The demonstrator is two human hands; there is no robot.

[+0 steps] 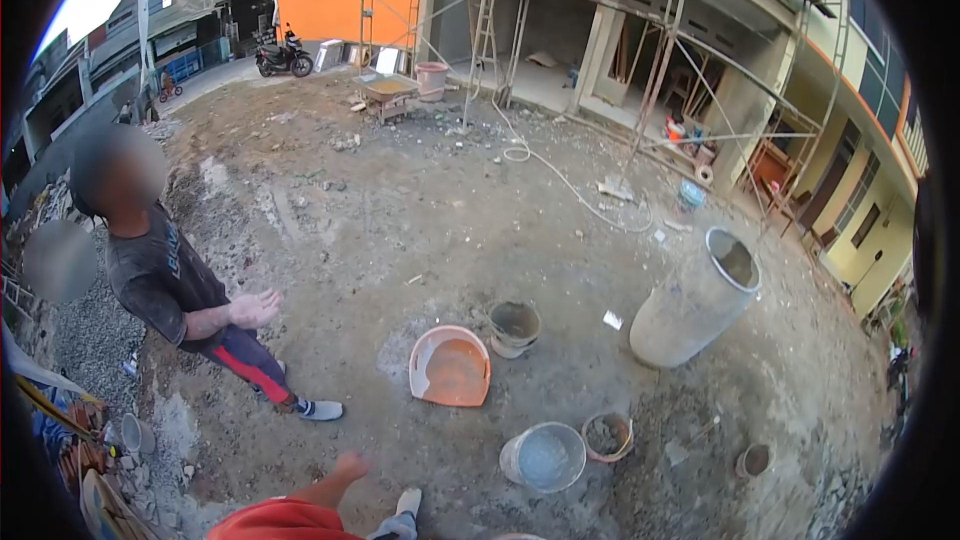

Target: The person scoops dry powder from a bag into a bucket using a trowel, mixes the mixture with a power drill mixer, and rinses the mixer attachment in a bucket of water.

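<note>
My left hand (350, 466) reaches in at the bottom, below a red sleeve (288, 520). It is blurred, its fingers do not show clearly, and no held object is visible. My right hand is out of view. In front of the left hand, an orange tub (484, 390) with a pale patch inside sits on the dirt. Beside the tub stands a dark bucket (514, 342). To the right of my hand are a pale bucket (512, 465) of bluish-grey liquid and a smaller bucket (622, 450) with grey contents. The hand is apart from them all.
A person in a dark shirt (165, 265) stands at left, one hand (255, 310) held out. A tall concrete cylinder (680, 310) and a small pot (754, 461) stand right. Behind are a hose (575, 190), a wheelbarrow (388, 90), scaffolding (660, 80) and a motorbike (286, 57).
</note>
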